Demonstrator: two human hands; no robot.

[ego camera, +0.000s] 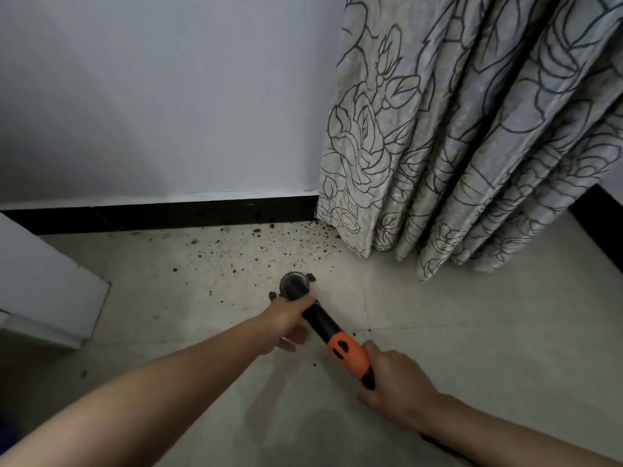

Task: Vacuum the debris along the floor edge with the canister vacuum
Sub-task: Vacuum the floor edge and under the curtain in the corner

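A black vacuum wand [322, 323] with an orange grip section [349, 354] points down at the pale tiled floor [472, 332]. Its round nozzle mouth [294, 285] sits close to the floor among brown crumbs. My left hand [290, 320] grips the wand just behind the nozzle. My right hand [394, 387] holds the wand below the orange part. Brown debris [269, 246] is scattered along the black skirting board [188, 215], thickest toward the curtain. Two larger lumps lie beside the nozzle. The canister is out of view.
A grey floral curtain [472, 146] hangs to the floor at the right, covering the corner. A white cabinet or box [43, 288] stands at the left. The white wall [168, 96] rises above the skirting.
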